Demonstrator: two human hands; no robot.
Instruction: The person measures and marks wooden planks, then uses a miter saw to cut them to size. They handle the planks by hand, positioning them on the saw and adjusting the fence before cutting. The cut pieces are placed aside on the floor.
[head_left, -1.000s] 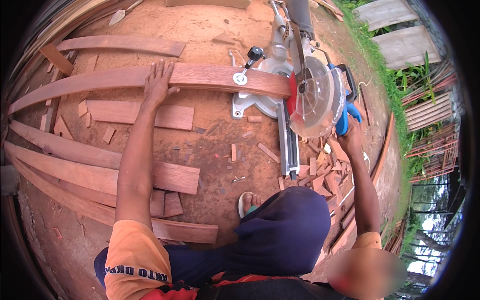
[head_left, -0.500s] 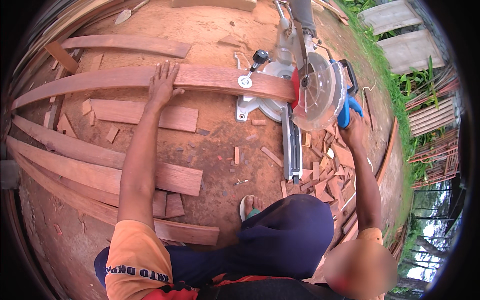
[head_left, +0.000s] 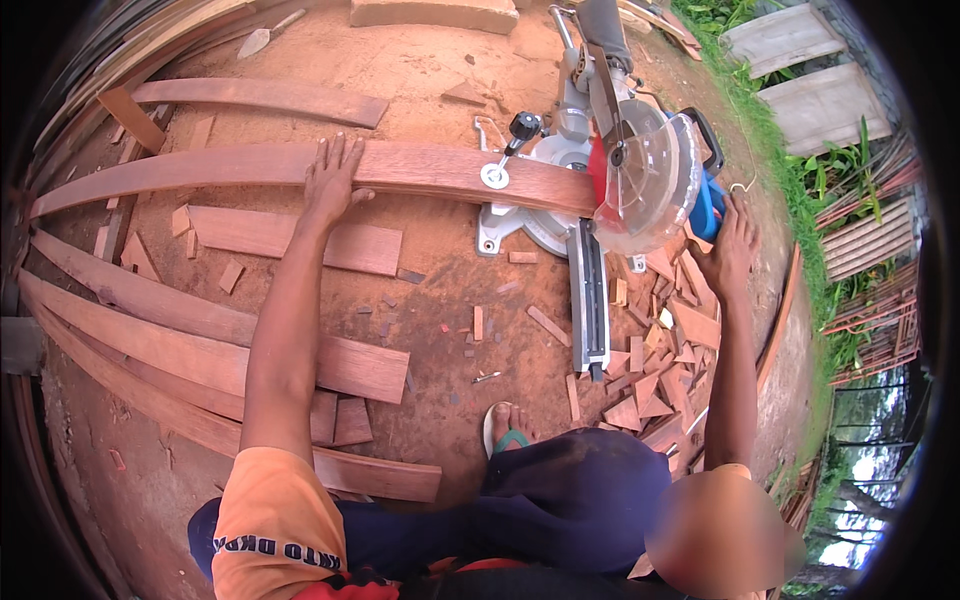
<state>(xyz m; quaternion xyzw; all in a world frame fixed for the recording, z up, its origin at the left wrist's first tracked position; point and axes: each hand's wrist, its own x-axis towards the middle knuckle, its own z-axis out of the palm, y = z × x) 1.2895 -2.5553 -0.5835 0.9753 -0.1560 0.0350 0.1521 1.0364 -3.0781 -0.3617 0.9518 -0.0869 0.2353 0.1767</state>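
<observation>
A long reddish-brown wooden plank (head_left: 430,168) lies across the bed of a mitre saw (head_left: 568,155). The clamp's round foot (head_left: 494,176) sits on it, below a black knob. My left hand (head_left: 330,185) rests flat on the plank left of the saw, fingers stretched out. The plank's right end reaches the red part beside the clear blade guard (head_left: 650,180). My right hand (head_left: 733,245) is at the blue saw handle (head_left: 708,210), its fingers spread and not wrapped round the grip. Whether it still touches the handle is hard to see.
Wood offcuts (head_left: 670,385) are heaped right of the saw's slide rail (head_left: 590,310). More planks (head_left: 365,368) lie on the ground at left, beside my left arm. A trowel (head_left: 262,40) lies at the far left. My sandalled foot (head_left: 508,425) is near the front.
My right hand has loosened from the blue handle, and its fingers have opened. My left hand stays on the plank. The whole view has shifted slightly.
</observation>
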